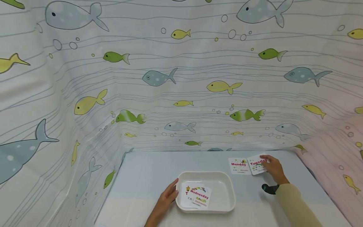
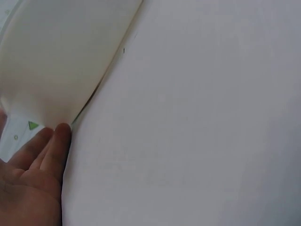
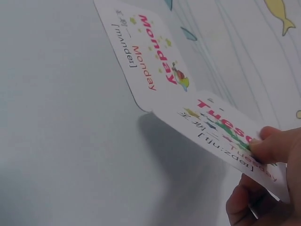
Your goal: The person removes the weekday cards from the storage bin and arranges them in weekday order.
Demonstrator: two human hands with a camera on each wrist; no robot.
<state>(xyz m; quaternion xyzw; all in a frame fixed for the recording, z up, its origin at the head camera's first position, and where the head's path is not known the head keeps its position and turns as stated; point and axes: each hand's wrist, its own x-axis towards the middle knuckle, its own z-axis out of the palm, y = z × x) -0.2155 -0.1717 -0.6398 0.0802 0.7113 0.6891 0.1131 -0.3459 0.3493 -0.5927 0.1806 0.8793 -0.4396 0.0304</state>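
Observation:
A white card printed "Tuesday" [image 1: 256, 164] is pinched by its right side in my right hand [image 1: 273, 170]. In the right wrist view the thumb lies on its face and the other fingers are beneath; the card tilts above the table, casting a shadow. Its left edge meets the "Monday" card [image 1: 239, 166], which lies flat. My left hand [image 1: 167, 197] touches the left end of a white plastic tray [image 1: 231, 192], fingertips at the wall. Inside the tray a "Wednesday" card [image 1: 198, 198] lies on top, with another card's edge showing under it.
The pale table [image 1: 141, 176] is enclosed behind and at both sides by a hanging cloth [image 1: 181, 94] printed with fish. A black band [image 1: 270, 189] circles the right wrist at the sleeve [image 1: 295, 205].

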